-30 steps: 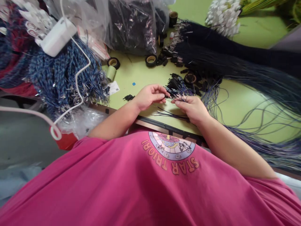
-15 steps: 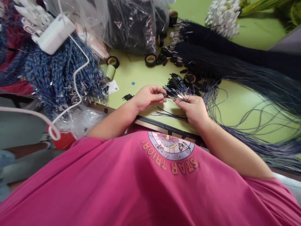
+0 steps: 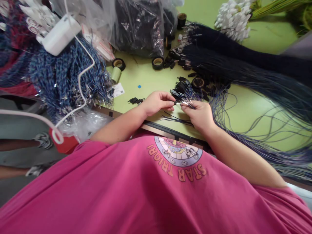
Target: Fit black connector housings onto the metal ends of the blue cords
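Pale green worktop (image 3: pixel 148 78) on my feed, and it's pretty crowded. The black connector (image 3: pixel 175 103) is tiny and mostly hidden by fingers, but what I can see looks to have its long axis running roughly sideways, one end aimed at my right hand (image 3: pixel 201 117). It sits right at the fingertips of my left hand (image 3: pixel 156 104), pinched between thumb and fingers with no gap to speak of. Right hand is closed on a bunch of thin wires (image 3: pixel 188 103), shiny ends poking out past the thumb. Can't tell if a wire tip is actually in the connector. A few loose wires (image 3: pixel 174 120) stick out leftward below that hand. Just beyond the hands a heap of black connectors (image 3: pixel 181 86) crowds the space, and a small black pile (image 3: pixel 135 100) lies by the left wrist. Further back: a tape roll (image 3: pixel 158 63), a dark-filled plastic bag (image 3: pixel 136 29) and a thick dark cable bundle (image 3: pixel 231 55). White cord (image 3: pixel 80 78) crosses the blue twisted wires (image 3: pixel 65 74), well apart from both hands.
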Motion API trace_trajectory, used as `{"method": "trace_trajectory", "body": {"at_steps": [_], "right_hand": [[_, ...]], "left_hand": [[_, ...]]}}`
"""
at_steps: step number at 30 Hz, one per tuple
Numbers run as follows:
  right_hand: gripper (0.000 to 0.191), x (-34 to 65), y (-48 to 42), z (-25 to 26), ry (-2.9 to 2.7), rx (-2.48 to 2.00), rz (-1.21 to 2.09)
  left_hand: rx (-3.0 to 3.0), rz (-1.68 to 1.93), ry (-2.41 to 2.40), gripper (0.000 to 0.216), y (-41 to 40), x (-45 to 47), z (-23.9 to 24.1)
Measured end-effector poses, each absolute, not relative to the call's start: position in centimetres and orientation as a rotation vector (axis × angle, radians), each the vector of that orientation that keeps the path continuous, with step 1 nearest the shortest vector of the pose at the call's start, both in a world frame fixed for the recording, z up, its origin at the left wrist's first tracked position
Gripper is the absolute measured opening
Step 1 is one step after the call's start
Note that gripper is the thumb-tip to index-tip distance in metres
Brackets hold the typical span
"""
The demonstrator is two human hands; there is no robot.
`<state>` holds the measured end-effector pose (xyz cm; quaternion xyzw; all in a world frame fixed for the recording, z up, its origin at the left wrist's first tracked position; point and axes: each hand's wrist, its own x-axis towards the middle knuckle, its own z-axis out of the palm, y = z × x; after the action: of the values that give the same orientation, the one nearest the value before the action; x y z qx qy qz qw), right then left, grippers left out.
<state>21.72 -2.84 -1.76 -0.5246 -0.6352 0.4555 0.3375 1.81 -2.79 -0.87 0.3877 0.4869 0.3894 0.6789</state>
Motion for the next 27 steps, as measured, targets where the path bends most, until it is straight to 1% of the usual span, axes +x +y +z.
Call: {"method": "trace_trajectory", "body": {"at_steps": [5, 13, 17, 22, 27], "right_hand": [[0.019, 21.6, -3.0, -1.5, -1.766, -1.413, 1.203], [0.021, 21.5, -2.8, -1.1, -1.594, -1.456, 1.282], [0.018, 21.7, -2.7, -1.3, -1.613, -1.432, 1.263], [0.016, 21.9, -2.7, -1.4, -1.715, -1.407, 1.228], [0.018, 22.0, -2.6, -1.1, -1.674, -1.462, 1.296]], "left_hand": [[0.935, 0.794, 1.096, 0.012, -3.0, 2.3, -0.7], [0.938, 0.778, 1.116, 0.011, -3.0, 1.6, -0.7], [0.918, 0.743, 1.092, 0.011, -3.1, 1.8, -0.5], [0.911, 0.761, 1.091, 0.01, -3.1, 2.0, -0.6], [0.989, 0.82, 1.118, 0.013, -3.0, 2.0, -1.4]]}}
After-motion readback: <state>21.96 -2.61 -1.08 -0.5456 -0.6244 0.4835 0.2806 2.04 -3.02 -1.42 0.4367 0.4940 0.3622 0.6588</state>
